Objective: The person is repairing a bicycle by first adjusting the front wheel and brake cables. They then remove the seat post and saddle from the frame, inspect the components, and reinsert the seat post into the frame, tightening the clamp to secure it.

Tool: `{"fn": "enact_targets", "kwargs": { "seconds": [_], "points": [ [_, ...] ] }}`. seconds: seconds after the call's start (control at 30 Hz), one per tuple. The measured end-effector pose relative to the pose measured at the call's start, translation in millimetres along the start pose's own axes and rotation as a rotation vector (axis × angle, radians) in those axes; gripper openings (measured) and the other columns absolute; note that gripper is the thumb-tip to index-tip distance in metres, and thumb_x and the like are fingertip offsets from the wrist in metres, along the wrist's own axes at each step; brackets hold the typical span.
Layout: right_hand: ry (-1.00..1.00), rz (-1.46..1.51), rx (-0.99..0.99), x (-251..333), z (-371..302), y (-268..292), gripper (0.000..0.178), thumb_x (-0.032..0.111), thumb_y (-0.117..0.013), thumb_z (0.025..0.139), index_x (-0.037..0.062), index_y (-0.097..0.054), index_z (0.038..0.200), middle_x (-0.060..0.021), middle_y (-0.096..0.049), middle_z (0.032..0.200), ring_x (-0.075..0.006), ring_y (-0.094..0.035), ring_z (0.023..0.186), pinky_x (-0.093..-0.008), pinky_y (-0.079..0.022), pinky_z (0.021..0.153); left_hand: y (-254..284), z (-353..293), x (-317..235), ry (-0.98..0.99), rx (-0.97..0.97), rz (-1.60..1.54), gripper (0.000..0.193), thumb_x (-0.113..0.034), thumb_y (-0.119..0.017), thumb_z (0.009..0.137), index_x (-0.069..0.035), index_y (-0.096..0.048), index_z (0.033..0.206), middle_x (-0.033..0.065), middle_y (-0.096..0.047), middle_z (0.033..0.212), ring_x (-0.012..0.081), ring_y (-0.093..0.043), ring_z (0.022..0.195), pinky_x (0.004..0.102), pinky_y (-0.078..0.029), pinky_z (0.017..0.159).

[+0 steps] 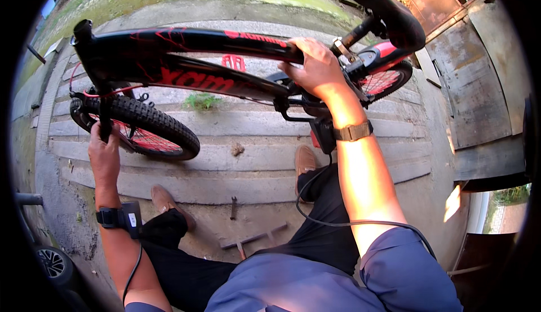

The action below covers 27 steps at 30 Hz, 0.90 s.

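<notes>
A black bicycle frame (225, 42) with red markings stands crosswise ahead of me, its front end to the left. My right hand (321, 67) is closed around the frame's top tube, just ahead of the seat post (356, 32). Low at the front, my left hand (105, 153) has its fingers wrapped round the black fork leg (106, 112), partly hiding it. Beside that hand is the front wheel (163, 130), with a knobbly tyre and red spokes, turned at an angle. The black saddle (391, 16) rises at the far right, above the rear wheel (391, 81).
On the concrete between and near my feet lie a wrench (234, 208) and a T-shaped metal bar (256, 237). A weed (201, 101) grows between the slabs. Sheet-metal panels (473, 75) line the right side. A black wheel (53, 262) sits at lower left.
</notes>
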State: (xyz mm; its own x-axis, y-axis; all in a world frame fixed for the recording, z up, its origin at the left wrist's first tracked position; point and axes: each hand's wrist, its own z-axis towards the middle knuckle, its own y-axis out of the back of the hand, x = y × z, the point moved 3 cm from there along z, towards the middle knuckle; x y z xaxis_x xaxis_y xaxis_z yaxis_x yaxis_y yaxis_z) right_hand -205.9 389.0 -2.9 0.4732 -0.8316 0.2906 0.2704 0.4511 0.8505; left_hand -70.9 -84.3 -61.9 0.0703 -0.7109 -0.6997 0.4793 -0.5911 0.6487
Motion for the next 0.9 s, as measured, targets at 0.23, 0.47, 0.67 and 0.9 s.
{"fn": "enact_targets", "kwargs": {
  "seconds": [0.23,0.47,0.67,0.9],
  "points": [
    [0.028,-0.006,0.000,-1.0,-1.3,3.6,0.039,0.031,-0.080,0.078,0.0103,-0.066,0.108,-0.0122,-0.068,0.101,-0.0327,-0.066,0.099,-0.0408,-0.053,0.088,2.5,1.8,2.8,-0.004,0.052,0.070,0.022,-0.022,-0.067,0.098,-0.003,-0.060,0.108,0.0023,-0.062,0.086,0.0099,-0.051,0.079,0.0273,-0.046,0.073],
    [0.030,0.020,0.091,-0.5,-7.5,10.8,0.036,0.028,-0.080,0.077,0.0085,-0.066,0.104,-0.0122,-0.068,0.099,-0.0320,-0.066,0.098,-0.0404,-0.053,0.085,-1.2,0.4,0.1,0.024,0.126,0.071,0.025,-0.015,-0.065,0.097,-0.003,-0.062,0.118,0.0045,-0.068,0.094,0.0100,-0.057,0.086,0.0273,-0.048,0.079],
    [0.022,0.054,0.095,0.7,-8.7,12.0,0.033,0.025,-0.081,0.076,0.0083,-0.065,0.099,-0.0124,-0.067,0.095,-0.0330,-0.065,0.095,-0.0417,-0.052,0.084,3.7,-6.7,-7.1,0.055,0.147,0.117,0.026,-0.015,-0.065,0.097,-0.002,-0.062,0.120,0.0064,-0.069,0.098,0.0121,-0.058,0.089,0.0291,-0.048,0.083],
    [0.091,0.078,0.013,-3.3,-10.6,12.1,0.044,0.026,-0.081,0.076,0.0068,-0.063,0.111,-0.0152,-0.066,0.103,-0.0344,-0.063,0.103,-0.0415,-0.051,0.091,0.5,-3.2,-6.3,0.055,0.162,0.134,0.024,-0.016,-0.064,0.098,-0.003,-0.062,0.118,0.0093,-0.069,0.101,0.0148,-0.060,0.090,0.0305,-0.048,0.085]
  ]
}}
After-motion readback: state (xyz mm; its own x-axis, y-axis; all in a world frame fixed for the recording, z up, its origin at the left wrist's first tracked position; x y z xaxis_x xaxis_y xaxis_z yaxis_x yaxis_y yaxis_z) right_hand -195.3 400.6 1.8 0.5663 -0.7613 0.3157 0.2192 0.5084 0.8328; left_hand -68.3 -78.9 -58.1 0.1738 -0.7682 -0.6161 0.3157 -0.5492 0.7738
